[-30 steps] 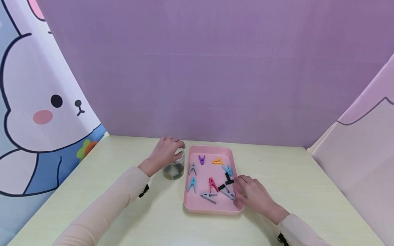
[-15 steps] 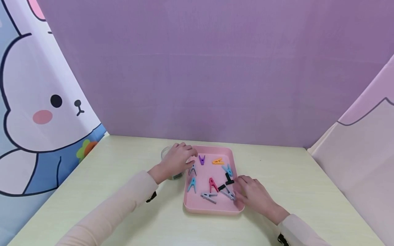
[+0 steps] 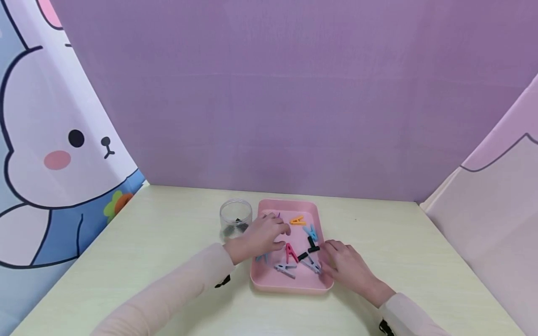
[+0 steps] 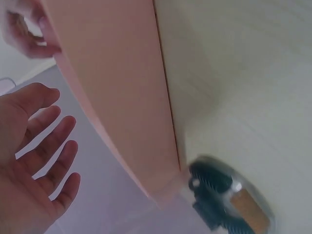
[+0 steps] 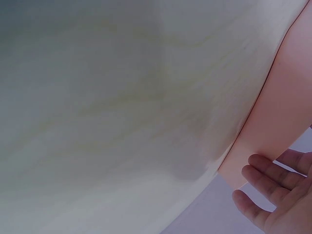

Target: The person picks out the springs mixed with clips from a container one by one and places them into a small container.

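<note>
In the head view my left hand [image 3: 261,235] hovers over the left part of the pink tray [image 3: 290,285], fingers spread and slightly bent, holding nothing. The left wrist view shows its palm [image 4: 19,161] beside the tray wall. Beneath it a light blue clothespin [image 3: 261,257] is partly covered. Nearest to its fingertips lies a red clothespin [image 3: 291,253]. My right hand [image 3: 346,263] holds the tray's right rim; in the right wrist view its fingers [image 5: 265,173] touch the outer wall. Grey clothespins [image 3: 286,269], black pieces [image 3: 313,246] and a yellow clothespin [image 3: 298,220] lie inside.
A clear round jar [image 3: 236,212] with dark clips inside stands left of the tray. Another light blue clothespin [image 3: 311,232] lies near the tray's right wall. The pale table [image 3: 391,242] ends at a purple backdrop [image 3: 269,116].
My left hand has moved right and toward me, from the jar's mouth to above the tray's left part. The jar is uncovered now. My right hand has stayed on the tray's rim.
</note>
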### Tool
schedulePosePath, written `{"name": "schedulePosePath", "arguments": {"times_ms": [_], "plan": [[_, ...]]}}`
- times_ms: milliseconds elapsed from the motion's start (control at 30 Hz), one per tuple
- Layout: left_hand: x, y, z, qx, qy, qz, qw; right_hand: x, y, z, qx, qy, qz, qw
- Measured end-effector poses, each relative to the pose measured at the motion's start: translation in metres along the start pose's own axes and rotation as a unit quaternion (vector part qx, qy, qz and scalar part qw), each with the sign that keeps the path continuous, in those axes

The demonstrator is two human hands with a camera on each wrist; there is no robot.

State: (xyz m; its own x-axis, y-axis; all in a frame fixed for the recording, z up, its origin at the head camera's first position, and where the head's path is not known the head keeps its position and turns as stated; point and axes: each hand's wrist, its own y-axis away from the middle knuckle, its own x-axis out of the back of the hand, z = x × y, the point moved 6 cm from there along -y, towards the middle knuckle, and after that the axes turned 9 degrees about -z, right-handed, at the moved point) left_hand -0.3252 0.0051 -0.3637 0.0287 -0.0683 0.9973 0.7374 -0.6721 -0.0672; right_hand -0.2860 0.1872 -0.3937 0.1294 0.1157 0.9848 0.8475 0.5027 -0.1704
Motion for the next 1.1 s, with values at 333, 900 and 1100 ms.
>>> {"name": "schedulePosePath", "arguments": {"times_ms": [333, 900, 1100], "plan": [[-0.018, -0.011, 0.024, -0.01, 0.031, -0.046, 0.9984, 0.0, 0.0, 0.0, 0.001, 0.001, -0.004, 1.0], [-0.036, -0.03, 0.037, -0.023, 0.014, -0.054, 0.9981, -0.003, -0.001, 0.002, -0.001, 0.003, -0.007, 1.0], [-0.035, -0.031, 0.038, -0.02, 0.019, -0.062, 0.9977, -0.004, -0.003, 0.002, -0.009, 0.005, -0.019, 1.0]]}}
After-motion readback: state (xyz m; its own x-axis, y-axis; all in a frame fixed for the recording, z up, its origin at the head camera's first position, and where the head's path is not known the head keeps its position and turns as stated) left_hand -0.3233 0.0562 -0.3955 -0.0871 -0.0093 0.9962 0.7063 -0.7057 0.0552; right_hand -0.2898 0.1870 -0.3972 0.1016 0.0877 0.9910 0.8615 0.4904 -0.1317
